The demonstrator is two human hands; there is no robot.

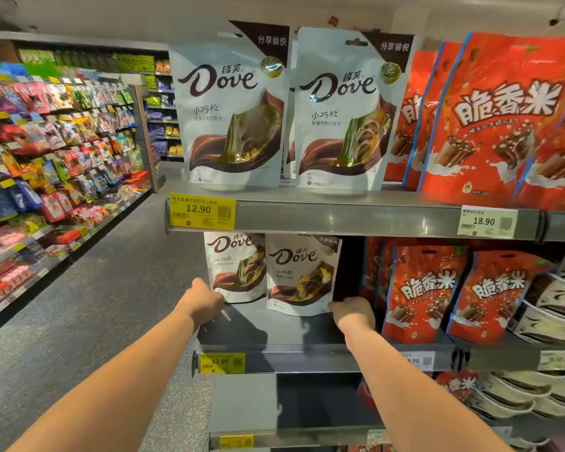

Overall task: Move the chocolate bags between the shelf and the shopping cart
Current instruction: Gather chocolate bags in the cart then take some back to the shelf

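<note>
Grey shelf (274, 331) carries left Dove bag (234, 272) and right Dove bag (302, 278), upright, side by side. Our left hand (206, 298) meets the left one's lower corner, our right hand (354, 311) the right one's; we cannot tell the finger state.

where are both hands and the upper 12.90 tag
left hand (206, 296): head view, back of hand
right hand (353, 311): head view, back of hand
upper 12.90 tag (198, 209): head view, printed price

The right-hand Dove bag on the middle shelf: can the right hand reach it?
Probably yes: the right hand is at the lower right corner of that Dove bag, with nothing between them, though its fingers are hidden from view.
</note>
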